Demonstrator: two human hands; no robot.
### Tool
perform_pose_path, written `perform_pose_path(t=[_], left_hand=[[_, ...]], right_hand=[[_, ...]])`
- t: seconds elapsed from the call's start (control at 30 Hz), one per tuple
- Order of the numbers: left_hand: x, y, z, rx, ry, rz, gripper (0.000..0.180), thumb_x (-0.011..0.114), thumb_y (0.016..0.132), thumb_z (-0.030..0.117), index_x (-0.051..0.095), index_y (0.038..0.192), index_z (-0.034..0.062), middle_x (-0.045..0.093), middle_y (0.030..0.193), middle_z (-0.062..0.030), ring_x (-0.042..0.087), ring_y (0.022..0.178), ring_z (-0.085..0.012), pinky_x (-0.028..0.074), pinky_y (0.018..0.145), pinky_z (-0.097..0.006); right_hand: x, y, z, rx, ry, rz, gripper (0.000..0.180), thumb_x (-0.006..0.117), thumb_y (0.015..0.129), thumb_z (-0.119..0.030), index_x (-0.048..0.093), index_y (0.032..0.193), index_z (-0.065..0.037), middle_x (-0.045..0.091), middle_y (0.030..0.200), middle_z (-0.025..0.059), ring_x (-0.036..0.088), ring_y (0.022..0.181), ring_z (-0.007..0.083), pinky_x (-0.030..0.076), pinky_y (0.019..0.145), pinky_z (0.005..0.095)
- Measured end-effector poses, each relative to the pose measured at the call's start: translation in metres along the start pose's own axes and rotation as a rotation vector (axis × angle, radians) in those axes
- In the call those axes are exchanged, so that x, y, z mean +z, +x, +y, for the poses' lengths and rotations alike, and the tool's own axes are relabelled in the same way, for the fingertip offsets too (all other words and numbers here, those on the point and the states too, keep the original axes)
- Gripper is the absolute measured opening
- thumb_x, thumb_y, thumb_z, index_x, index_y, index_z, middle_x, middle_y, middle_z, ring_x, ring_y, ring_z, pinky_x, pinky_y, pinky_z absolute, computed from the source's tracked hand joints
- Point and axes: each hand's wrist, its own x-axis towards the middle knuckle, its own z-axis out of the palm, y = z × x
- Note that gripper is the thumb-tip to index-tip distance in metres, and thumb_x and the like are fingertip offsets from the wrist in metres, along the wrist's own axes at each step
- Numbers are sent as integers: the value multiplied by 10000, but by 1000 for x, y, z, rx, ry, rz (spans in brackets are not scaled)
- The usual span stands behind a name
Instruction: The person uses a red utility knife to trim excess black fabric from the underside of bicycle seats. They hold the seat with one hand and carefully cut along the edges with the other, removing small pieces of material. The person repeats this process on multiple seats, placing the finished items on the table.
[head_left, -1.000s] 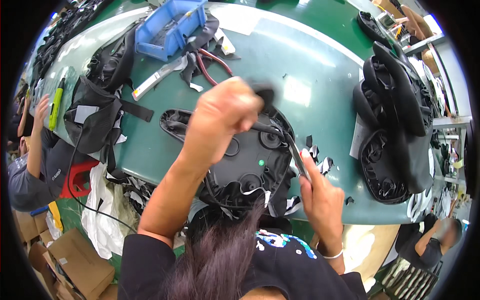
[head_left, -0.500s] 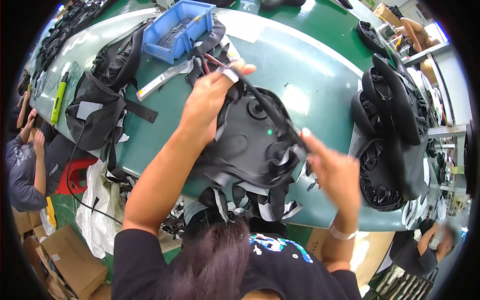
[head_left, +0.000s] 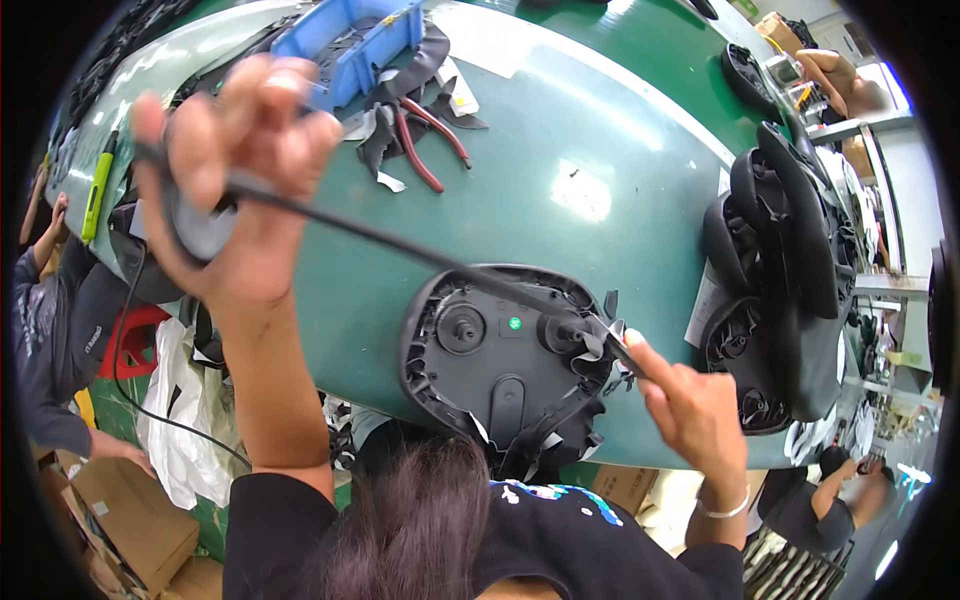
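A long narrow black strip (head_left: pixel 400 238) stretches taut across the table. My left hand (head_left: pixel 240 170), raised at the upper left and smeared by motion, has its fingers curled round the strip's far end. At the right my right hand (head_left: pixel 690 405) pinches the other end beside the rim of a black padded shell (head_left: pixel 515 365). That shell lies with its hollow side up, showing two round posts, a small green sticker and folded fabric edges with white backing. Loose black flaps hang at its near side. Red-handled pliers (head_left: pixel 425 140) lie beyond it among dark scraps.
A blue bin (head_left: pixel 350 55) stands at the far left. Several black padded shells (head_left: pixel 780 280) are stacked at the right. A yellow-green pen-shaped tool (head_left: pixel 100 190) lies at the left edge, near a cable. Co-workers sit left and right; cardboard boxes (head_left: pixel 135 520) stand lower left.
My left hand has swung up and left, pulling the strip out long. The shell now lies flatter and nearer me, and the pliers show fully. My right hand stays near the shell's right side.
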Motion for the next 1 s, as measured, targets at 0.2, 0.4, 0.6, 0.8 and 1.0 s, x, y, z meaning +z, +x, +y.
perform_pose_path(t=[0.2, 0.4, 0.6, 0.8, 1.0], left_hand=[[-12, 14, -83, -504, 1380, -824, 221, 671, 810, 210, 573, 808, 12, 645, 962, -90, 565, 922, -231, 447, 795, -361], [0, 22, -101, -714, 888, -187, 235, 512, 941, 246, 593, 941, 26, 630, 812, -74, 586, 716, -157, 455, 653, -273], [34, 24, -76, 351, 279, 452, 172, 506, 929, 204, 498, 829, 65, 443, 651, -29, 398, 603, -153, 366, 673, -293], [-18, 5, -51, 805, 681, 956, 264, 491, 926, 270, 528, 806, 38, 543, 721, -68, 522, 613, -164, 420, 535, -283], [-29, -15, -66, 228, 1819, 141, 204, 574, 845, 216, 528, 967, 59, 605, 799, -126, 587, 732, -251, 466, 678, -335]], right_hand=[[-14, 24, -4, -42, -33, 23, 535, 618, 804, -125, 516, 1320, -223, 487, 545, 60, 492, 423, 248, 351, 414, 369], [16, 7, -9, -19, -63, 52, 538, 606, 815, -161, 487, 1338, -200, 532, 567, 68, 508, 439, 275, 363, 426, 411], [44, -49, -61, 520, 784, 84, 514, 590, 871, -99, 431, 1359, -95, 658, 755, 171, 625, 566, 316, 471, 512, 378], [44, -43, -67, 396, 841, -11, 545, 606, 863, -103, 410, 1372, -105, 659, 740, 162, 632, 555, 307, 477, 526, 363], [44, -50, -48, 584, 1155, 84, 573, 636, 840, -84, 411, 1367, -82, 694, 833, 122, 602, 542, 143, 486, 539, 265]])
